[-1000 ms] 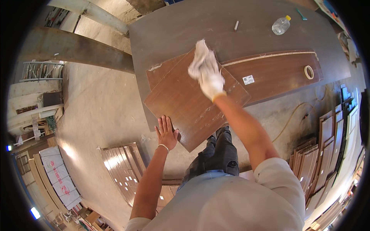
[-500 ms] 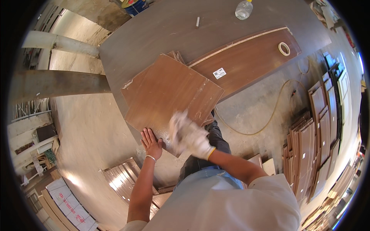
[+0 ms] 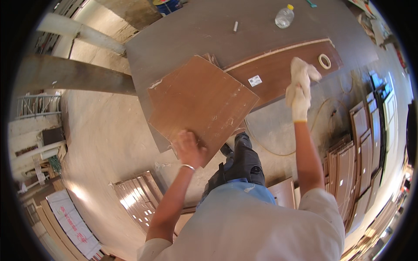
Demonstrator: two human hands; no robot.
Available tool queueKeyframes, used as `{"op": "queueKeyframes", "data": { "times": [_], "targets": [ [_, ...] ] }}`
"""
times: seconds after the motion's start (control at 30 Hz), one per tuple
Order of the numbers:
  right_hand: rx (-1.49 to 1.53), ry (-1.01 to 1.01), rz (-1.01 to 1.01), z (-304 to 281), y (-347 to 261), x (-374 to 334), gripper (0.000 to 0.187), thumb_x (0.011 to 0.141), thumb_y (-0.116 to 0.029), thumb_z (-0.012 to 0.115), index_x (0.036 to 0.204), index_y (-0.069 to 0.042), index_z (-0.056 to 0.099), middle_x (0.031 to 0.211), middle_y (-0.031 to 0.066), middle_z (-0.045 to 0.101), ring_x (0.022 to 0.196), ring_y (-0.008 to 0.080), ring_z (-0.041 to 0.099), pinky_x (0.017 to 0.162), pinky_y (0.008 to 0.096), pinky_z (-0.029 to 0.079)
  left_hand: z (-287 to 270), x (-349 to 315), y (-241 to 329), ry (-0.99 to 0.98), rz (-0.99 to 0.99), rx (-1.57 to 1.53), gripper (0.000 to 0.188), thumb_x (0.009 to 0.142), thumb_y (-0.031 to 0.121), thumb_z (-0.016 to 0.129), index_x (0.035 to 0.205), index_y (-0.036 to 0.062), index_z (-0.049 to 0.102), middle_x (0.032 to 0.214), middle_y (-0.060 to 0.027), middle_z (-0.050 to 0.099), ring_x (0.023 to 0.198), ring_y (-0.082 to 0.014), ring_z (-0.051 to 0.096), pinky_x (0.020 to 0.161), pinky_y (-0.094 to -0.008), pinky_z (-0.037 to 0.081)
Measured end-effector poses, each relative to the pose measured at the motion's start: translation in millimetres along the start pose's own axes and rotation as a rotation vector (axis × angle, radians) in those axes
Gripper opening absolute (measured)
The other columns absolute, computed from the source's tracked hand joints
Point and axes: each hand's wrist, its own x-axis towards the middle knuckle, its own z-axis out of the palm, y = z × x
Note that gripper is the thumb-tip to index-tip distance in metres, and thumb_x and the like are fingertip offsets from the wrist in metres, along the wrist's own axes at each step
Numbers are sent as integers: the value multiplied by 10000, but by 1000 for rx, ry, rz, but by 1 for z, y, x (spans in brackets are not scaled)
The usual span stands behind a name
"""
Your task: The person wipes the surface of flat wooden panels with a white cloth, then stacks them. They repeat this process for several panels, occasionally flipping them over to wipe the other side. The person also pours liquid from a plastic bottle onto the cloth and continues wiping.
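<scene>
My bare left hand, a band at its wrist, lies with fingers spread at the near-left edge of a brown board. Its fingertips are slightly blurred. That board rests on other brown pieces, turned at an angle on the dark table. My right hand, in a white knitted glove, is raised off to the right, closed around a crumpled white cloth. Below the cloth is a long brown panel with a white label. Close to the right hand, a roll of tape lies on that panel.
A clear bottle with a yellow cap and a small white stick are on the dark table. A blue can stands beyond it. Brown panels lean at the right, near a hose on the floor.
My right hand has swung up and right with the cloth, off the board's near corner. My left hand has shifted right, further onto the board.
</scene>
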Motion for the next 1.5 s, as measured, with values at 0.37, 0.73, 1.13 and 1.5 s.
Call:
{"op": "queueKeyframes", "data": {
  "times": [0.37, 0.73, 1.13, 1.5],
  "targets": [
    [-82, -490, 445, -34, 38, -199, 361, 982, -163, 575, 1289, -13, 690, 1219, 60, 708, 1147, 168, 623, 986, 322, 501, 53, -7, 73, 309, 77, -91, 659, 994, 126, 515, 1624, 58, 331, 1726, -254, 209, 1599, -475, 182, 1252, -708, 141],
    [222, -990, 790, -5, -11, -33, 525, 1029, -275, 507, 1447, 41, 527, 1405, 156, 603, 1292, 304, 606, 1091, 425, 511, -226, -4, 97, 385, -87, -373, 194, 895, 164, 640, 866, 85, 814, 914, -123, 791, 905, -309, 770, 793, -441, 606],
    [-7, -1597, 913, 111, -90, -116, 537, 1032, -288, 565, 1475, 9, 505, 1447, 181, 585, 1337, 338, 583, 1116, 471, 494, -178, -171, 4, 865, -793, -971, 259, 859, 223, 760, 1022, 22, 744, 930, -234, 749, 892, -424, 736, 831, -465, 585],
    [-297, -2087, 888, 176, -90, -342, 501, 1032, -254, 560, 1467, -10, 513, 1413, 172, 611, 1275, 351, 625, 1061, 487, 540, 125, -385, 57, 1931, -1880, -1938, 390, 875, 155, 748, 1167, -99, 705, 1076, -199, 766, 963, -255, 738, 857, -372, 579]
  ]
}}
